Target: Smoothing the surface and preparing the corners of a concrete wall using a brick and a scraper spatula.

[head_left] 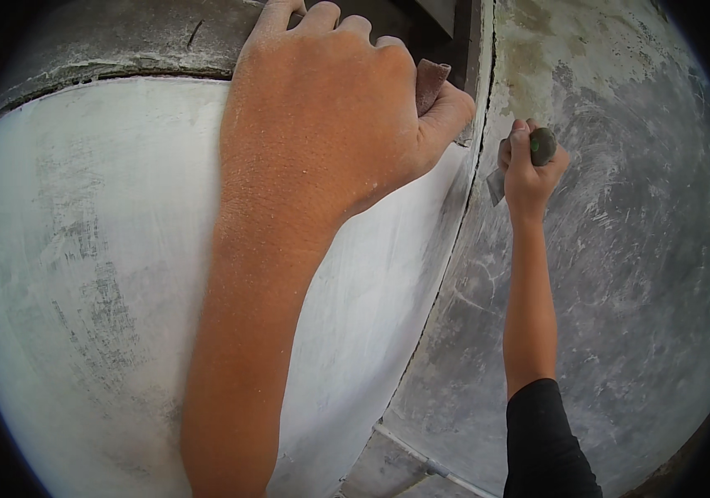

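Here, at upper centre, we hold a rough brown piece (431, 85) pinched in our curled left hand (330, 108), its fingertips partly hidden, while our right hand (531, 173), upper right, is wrapped round a dark-handled scraper (543, 146). We judge that light, even pressure would serve best; the white panel (139, 266) offers broad travel at frame left, but the dark seam (456, 236) and the recess (409, 25) at top centre ask for care.
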Tool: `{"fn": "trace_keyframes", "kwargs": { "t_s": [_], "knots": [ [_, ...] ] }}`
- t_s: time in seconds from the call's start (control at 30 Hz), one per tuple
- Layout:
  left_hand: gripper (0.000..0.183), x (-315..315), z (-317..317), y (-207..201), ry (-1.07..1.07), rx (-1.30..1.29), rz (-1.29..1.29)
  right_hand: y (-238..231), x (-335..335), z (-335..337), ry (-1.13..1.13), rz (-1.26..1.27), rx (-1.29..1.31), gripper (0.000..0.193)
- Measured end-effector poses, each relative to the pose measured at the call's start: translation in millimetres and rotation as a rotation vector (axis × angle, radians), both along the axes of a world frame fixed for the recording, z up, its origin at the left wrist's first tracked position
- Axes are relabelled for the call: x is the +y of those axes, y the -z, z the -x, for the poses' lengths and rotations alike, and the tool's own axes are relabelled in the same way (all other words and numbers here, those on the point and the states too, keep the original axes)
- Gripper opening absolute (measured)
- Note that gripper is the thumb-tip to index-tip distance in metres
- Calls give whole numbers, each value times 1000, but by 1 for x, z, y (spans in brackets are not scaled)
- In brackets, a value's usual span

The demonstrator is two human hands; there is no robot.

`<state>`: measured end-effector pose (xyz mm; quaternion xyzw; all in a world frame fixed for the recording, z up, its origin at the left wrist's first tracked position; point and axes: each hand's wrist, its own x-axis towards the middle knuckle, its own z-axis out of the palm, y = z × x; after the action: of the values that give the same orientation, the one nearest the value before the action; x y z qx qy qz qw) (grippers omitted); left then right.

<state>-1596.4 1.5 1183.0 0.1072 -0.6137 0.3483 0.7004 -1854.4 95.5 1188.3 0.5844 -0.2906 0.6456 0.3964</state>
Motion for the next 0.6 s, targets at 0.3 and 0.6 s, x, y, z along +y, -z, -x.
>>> {"fn": "trace_keyframes", "kwargs": {
  "t_s": [0.3,0.6],
  "knots": [
    [45,-3,3,0,-3,-29,-61,0,12,-4,-128,18,42,38],
    [46,-4,11,3,-20,12,1,5,2,30,27,94,-5,39]
  ]
}}
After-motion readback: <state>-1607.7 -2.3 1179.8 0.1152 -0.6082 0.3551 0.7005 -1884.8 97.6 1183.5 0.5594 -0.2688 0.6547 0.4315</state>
